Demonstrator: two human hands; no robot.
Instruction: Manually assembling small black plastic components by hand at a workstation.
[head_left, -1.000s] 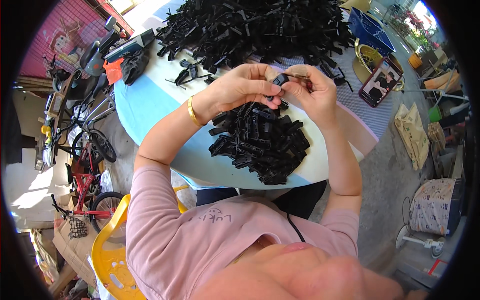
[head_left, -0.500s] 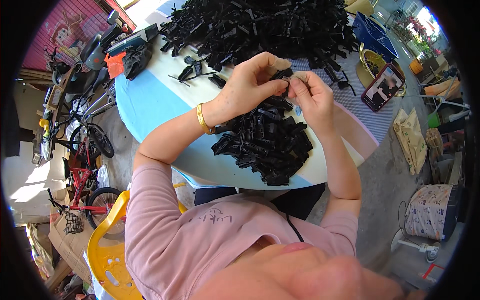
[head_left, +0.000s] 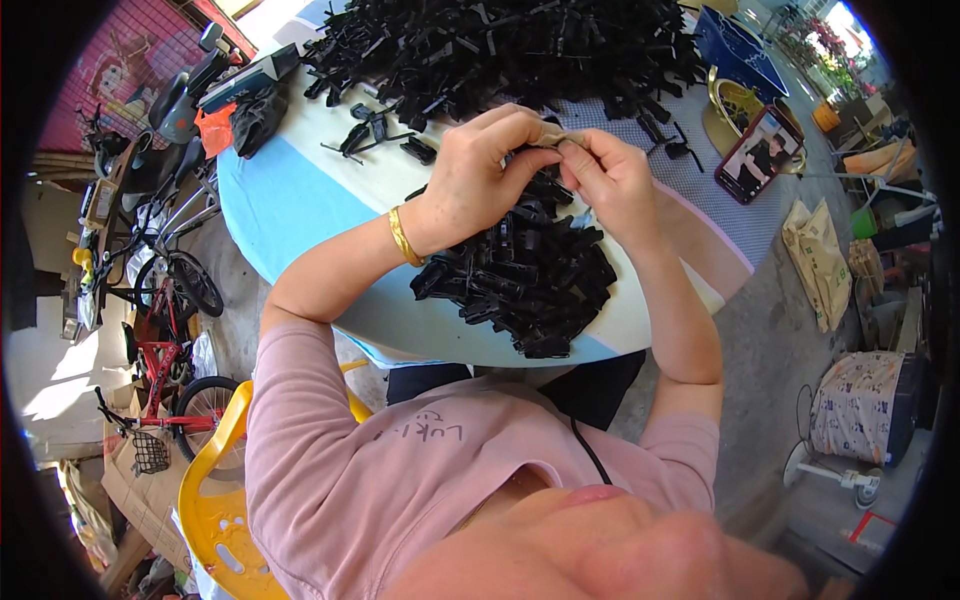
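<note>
My left hand (head_left: 480,170), with a gold bangle on its wrist, is closed, its thumb and fingers pinching a small black plastic part that is mostly hidden. Fingertips of my right hand (head_left: 612,185) meet it there, also in a pinch; what they grip is covered. Just below both hands lies a smaller pile of black plastic parts (head_left: 525,285) near the table's front edge. Beyond them rises a large heap of similar black parts (head_left: 500,55). A few loose black pieces (head_left: 368,130) lie left of my hands.
The rounded table (head_left: 275,215) has a striped blue, white and pink cover. A phone (head_left: 760,155) leans against a gold-coloured bowl (head_left: 715,120) at the right, near a blue crate (head_left: 740,55). A yellow chair (head_left: 215,500) and bicycles (head_left: 160,360) stand at the left.
Both hands stay together, with the fingers shifted slightly. The black part that showed between them is now mostly covered by the fingers. The whole view has moved a little.
</note>
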